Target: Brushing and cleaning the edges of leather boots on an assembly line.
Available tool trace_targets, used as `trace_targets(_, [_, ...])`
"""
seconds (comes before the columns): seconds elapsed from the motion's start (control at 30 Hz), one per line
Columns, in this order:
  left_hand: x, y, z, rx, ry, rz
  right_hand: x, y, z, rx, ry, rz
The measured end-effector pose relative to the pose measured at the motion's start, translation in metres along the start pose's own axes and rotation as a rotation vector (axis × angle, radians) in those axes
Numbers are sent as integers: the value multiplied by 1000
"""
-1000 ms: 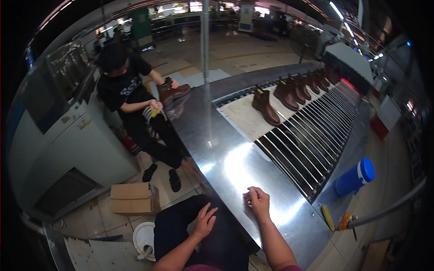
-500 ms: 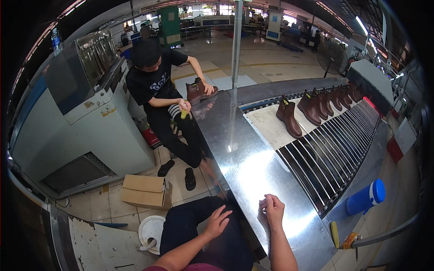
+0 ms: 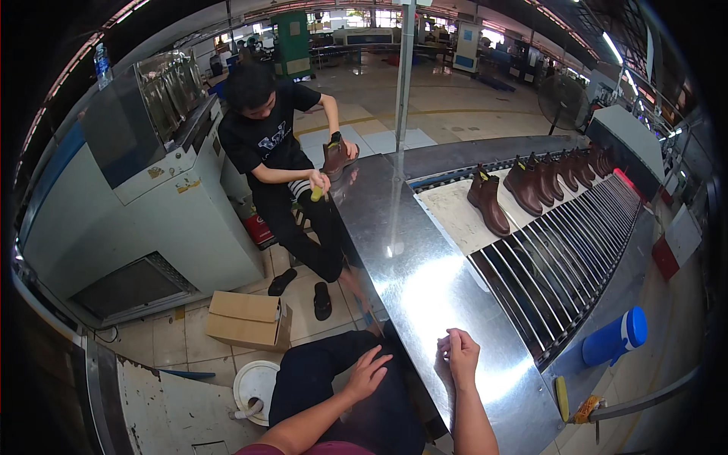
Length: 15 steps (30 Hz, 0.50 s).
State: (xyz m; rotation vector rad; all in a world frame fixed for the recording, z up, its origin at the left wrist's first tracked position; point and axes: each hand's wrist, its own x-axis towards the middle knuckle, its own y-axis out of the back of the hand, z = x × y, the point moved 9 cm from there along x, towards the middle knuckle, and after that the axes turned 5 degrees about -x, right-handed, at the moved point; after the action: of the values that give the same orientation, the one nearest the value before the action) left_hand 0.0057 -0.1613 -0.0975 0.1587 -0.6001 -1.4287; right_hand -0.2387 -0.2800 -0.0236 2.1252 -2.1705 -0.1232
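Note:
My left hand (image 3: 367, 374) rests on my dark-trousered thigh (image 3: 315, 371), open, with its fingers stretched out and nothing held. On the shiny metal table (image 3: 409, 262), my right hand (image 3: 461, 358) lies on its side with the fingers loosely curled in. No object shows in it. Across the table's far left end, a co-worker in black clothes (image 3: 269, 144) holds a brown ankle boot (image 3: 336, 159) with one hand. The co-worker's other hand grips a yellow-green tool (image 3: 316, 194) against the boot; its exact kind is unclear.
Several brown boots (image 3: 489, 203) stand in a row on the conveyor beside metal rollers (image 3: 557, 258). A blue jug (image 3: 610, 337) and a yellow-green object (image 3: 561, 396) sit at the right. A cardboard box (image 3: 246, 317), white bucket (image 3: 254, 379) and sandals (image 3: 322, 301) are on the floor.
The co-worker has turned the boot from lying lengthwise to a more upright, end-on position. My hands have hardly moved; the whole view has shifted slightly.

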Motion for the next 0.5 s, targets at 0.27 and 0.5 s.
trace_targets(0.27, [0,-1,2,3,-8,-10,-2,1,-3,8,23,-4])
trace_targets(0.5, [-1,-2,5,14,-19,-18,-2,2,-2,14,25,2])
